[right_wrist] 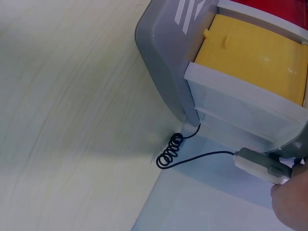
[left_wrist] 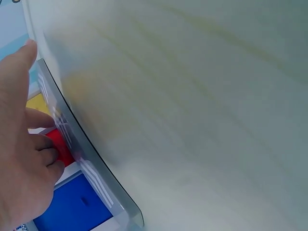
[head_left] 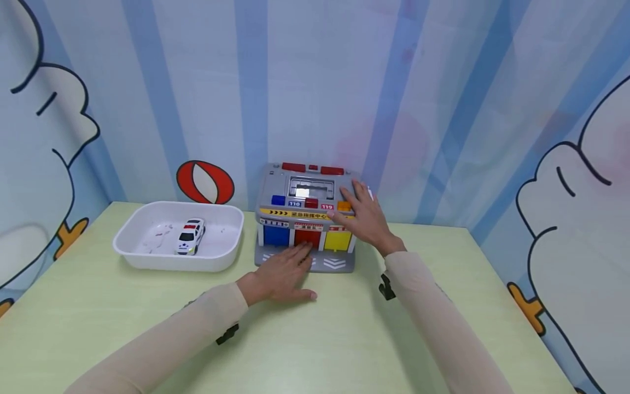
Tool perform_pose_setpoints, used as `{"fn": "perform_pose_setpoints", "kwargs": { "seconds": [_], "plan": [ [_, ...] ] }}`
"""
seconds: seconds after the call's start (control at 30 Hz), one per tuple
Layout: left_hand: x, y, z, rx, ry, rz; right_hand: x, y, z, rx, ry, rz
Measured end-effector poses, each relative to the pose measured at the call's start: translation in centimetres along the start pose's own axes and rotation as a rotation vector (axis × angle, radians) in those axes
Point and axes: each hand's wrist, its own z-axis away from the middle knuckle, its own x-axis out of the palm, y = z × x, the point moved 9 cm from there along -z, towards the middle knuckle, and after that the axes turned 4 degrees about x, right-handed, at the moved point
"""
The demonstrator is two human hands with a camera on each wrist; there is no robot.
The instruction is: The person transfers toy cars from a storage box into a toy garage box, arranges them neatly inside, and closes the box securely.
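Observation:
A grey toy garage (head_left: 268, 189) with blue, red and yellow doors stands at the back of the table. My left hand (head_left: 283, 276) lies low in front of it, fingertips at the red door (head_left: 306, 236); its thumb points out to the right. In the left wrist view the fingers bend slightly against the red door (left_wrist: 61, 147), beside the blue door (left_wrist: 74, 204). My right hand (head_left: 366, 219) rests, fingers spread, on the garage's top right edge. The yellow door (right_wrist: 255, 53) looks closed in the right wrist view.
To the left, a white tray (head_left: 179, 264) holds a white toy police car (head_left: 191, 236). A small handset (right_wrist: 262, 164) on a coiled black cord (right_wrist: 169, 151) hangs at the garage's right side. Behind the table (head_left: 315, 345) is a patterned curtain (head_left: 315, 82).

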Motion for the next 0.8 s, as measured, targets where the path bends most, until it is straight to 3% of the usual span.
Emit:
{"fn": "perform_pose_setpoints", "kwargs": {
  "seconds": [0.47, 0.8],
  "plan": [
    [0.0, -0.1, 0.0, 0.003, 0.034, 0.03, 0.1, 0.1, -0.1, -0.004, 0.011, -0.006],
    [-1.0, 0.5, 0.8, 0.027, 0.039, 0.097, 0.2, 0.1, -0.1, -0.004, 0.014, -0.013]
  ]
}}
